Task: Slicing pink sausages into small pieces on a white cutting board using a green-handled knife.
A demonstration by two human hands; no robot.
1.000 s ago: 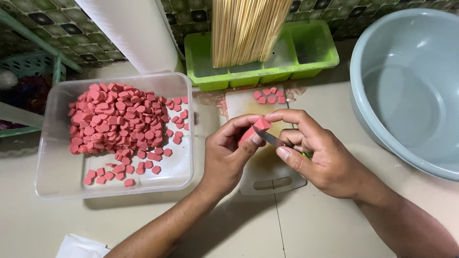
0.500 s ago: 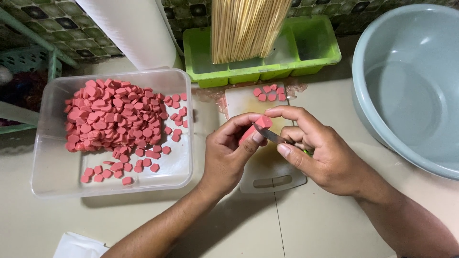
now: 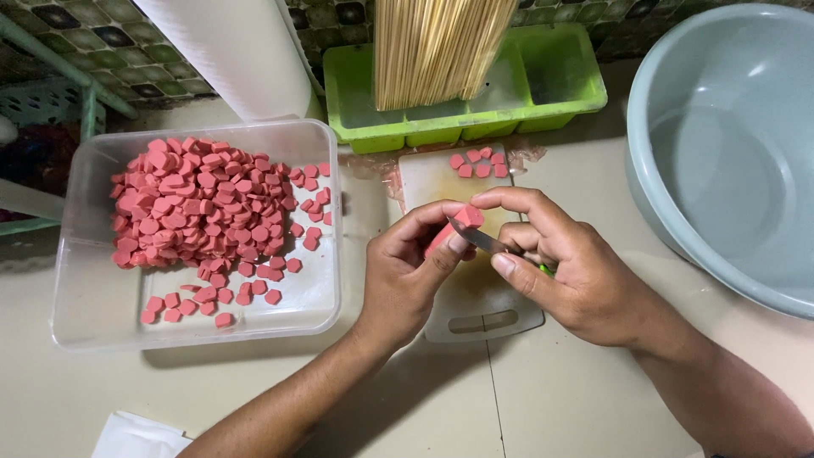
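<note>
My left hand [image 3: 411, 271] holds a pink sausage piece [image 3: 465, 219] above a small white cutting board [image 3: 483, 314]. My right hand [image 3: 568, 271] grips a small knife [image 3: 476, 239] with a green handle, its blade pressed into the sausage near its end. My right index finger rests on the sausage tip. Several cut pink slices [image 3: 476, 163] lie at the board's far end. A clear plastic container [image 3: 93, 314] to the left holds a heap of pink slices [image 3: 191, 216].
A green tray [image 3: 551, 93] with a bundle of wooden skewers [image 3: 428, 51] stands behind the board. A large grey basin [image 3: 721, 161] sits at the right. A white roll [image 3: 237, 51] stands at the back left. White paper [image 3: 136, 437] lies near the front edge.
Both hands stay in nearly the same place over the board; the blade sits a little deeper in the sausage.
</note>
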